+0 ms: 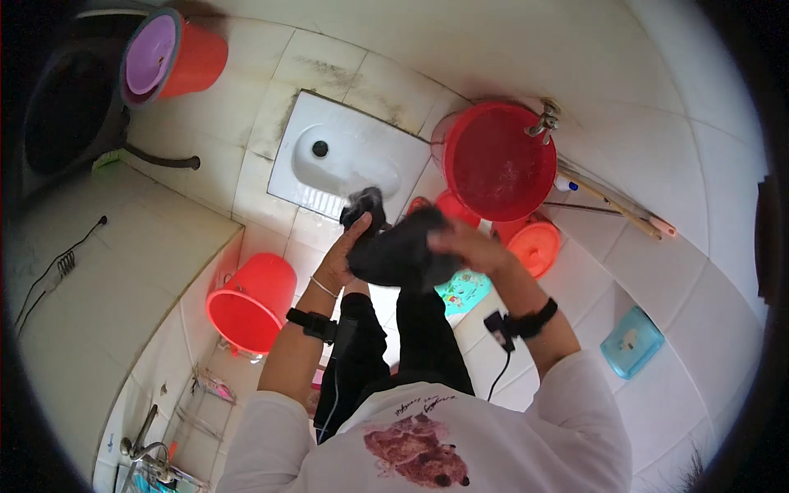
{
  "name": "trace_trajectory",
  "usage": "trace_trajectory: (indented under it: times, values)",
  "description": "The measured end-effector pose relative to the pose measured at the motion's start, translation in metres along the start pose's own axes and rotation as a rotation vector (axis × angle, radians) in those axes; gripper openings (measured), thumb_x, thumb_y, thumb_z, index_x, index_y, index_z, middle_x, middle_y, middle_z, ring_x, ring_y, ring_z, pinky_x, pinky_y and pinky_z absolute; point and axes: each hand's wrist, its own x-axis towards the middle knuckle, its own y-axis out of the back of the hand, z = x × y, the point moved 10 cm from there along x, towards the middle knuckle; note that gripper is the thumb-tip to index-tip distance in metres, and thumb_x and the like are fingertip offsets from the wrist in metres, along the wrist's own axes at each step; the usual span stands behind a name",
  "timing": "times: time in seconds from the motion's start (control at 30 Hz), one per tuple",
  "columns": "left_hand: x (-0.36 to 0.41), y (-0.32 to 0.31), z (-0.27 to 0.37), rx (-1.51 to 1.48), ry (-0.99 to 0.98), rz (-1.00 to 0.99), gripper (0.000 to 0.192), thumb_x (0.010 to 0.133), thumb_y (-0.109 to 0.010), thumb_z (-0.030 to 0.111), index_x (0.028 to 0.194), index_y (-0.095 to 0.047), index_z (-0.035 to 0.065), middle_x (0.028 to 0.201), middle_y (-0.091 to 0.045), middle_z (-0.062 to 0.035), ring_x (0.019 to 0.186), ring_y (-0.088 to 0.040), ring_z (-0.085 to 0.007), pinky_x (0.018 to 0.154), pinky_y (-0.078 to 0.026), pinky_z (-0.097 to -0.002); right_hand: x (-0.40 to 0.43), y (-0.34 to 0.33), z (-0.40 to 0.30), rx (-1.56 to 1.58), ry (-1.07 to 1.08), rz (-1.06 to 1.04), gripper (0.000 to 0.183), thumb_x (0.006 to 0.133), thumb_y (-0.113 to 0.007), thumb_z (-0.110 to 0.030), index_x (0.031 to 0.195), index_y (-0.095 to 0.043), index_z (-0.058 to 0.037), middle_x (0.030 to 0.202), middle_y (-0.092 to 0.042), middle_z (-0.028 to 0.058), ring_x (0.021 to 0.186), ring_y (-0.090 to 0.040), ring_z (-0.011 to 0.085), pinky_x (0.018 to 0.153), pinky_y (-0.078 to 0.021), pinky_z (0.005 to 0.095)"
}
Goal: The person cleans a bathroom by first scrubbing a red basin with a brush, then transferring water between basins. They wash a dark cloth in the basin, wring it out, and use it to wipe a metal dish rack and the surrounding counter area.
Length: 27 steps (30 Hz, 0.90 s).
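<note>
A dark shoe (394, 252), blurred in part, is held between both hands above the floor. My left hand (346, 249) grips its left side, with the thumb pointing up towards a black, wet-looking end (365, 209) that cannot be told clearly. My right hand (465, 245) lies against the right side of the dark thing; it is blurred, and whether its fingers grip is unclear. Just beyond the hands a white squat toilet (351, 154) is set in the tiled floor.
A large red tub (499, 160) of water stands under a wall tap (545, 123). A red bucket (253, 302) lies tilted at left; an orange bucket (197, 58) holds a purple basin (151, 55). Long-handled tools (610, 206) lean at right, near an orange lid (535, 248).
</note>
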Motion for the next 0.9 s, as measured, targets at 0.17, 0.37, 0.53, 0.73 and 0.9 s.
trace_trajectory:
  times: [0.17,0.37,0.53,0.73,0.9]
  values:
    - [-0.029,-0.040,0.011,-0.015,0.053,-0.113,0.048,0.084,-0.064,0.034,0.121,-0.052,0.0038,0.116,-0.059,-0.0115,0.101,-0.060,-0.0210,0.091,-0.049,-0.0359,0.074,0.031,-0.035,-0.045,0.217,0.207,0.045,0.085,-0.059,-0.040,0.105,-0.056,-0.0005,0.103,-0.060,0.0096,0.096,-0.059,0.0165,0.082,-0.0487,0.0308]
    - [-0.061,-0.076,0.010,-0.250,0.106,-0.268,0.043,0.081,-0.065,0.023,0.117,-0.052,0.0017,0.109,-0.061,-0.0147,0.099,-0.061,-0.0249,0.087,-0.051,-0.0404,0.100,0.030,0.048,0.478,0.138,0.385,0.059,0.089,-0.044,-0.054,0.120,-0.051,-0.0035,0.111,-0.058,0.0126,0.103,-0.057,0.0253,0.095,-0.0417,0.0359]
    - [-0.073,-0.069,0.007,-0.506,0.063,-0.195,0.045,0.082,-0.062,0.029,0.117,-0.052,0.0038,0.110,-0.061,-0.0124,0.098,-0.062,-0.0249,0.087,-0.051,-0.0419,0.101,-0.055,0.047,0.882,0.145,-0.073,0.061,0.089,-0.043,-0.053,0.133,-0.038,-0.0102,0.121,-0.053,0.0143,0.111,-0.053,0.0288,0.098,-0.0406,0.0416]
    - [-0.099,-0.043,0.023,-0.166,-0.055,-0.061,0.042,0.081,-0.065,0.032,0.112,-0.056,0.0040,0.105,-0.062,-0.0086,0.096,-0.061,-0.0209,0.087,-0.050,-0.0358,0.114,-0.087,-0.015,0.271,0.227,-0.079,0.050,0.072,-0.070,-0.019,0.114,-0.046,-0.0097,0.097,-0.055,0.0076,0.086,-0.059,0.0209,0.077,-0.0511,0.0311]
    - [-0.094,-0.033,0.061,0.916,-0.312,0.120,0.041,0.078,-0.071,0.027,0.107,-0.057,0.0016,0.098,-0.063,-0.0081,0.096,-0.060,-0.0194,0.079,-0.051,-0.0341,0.142,-0.090,-0.020,-0.416,0.249,0.194,0.051,0.069,-0.072,-0.017,0.114,-0.050,-0.0066,0.097,-0.058,0.0104,0.087,-0.059,0.0257,0.078,-0.0493,0.0347]
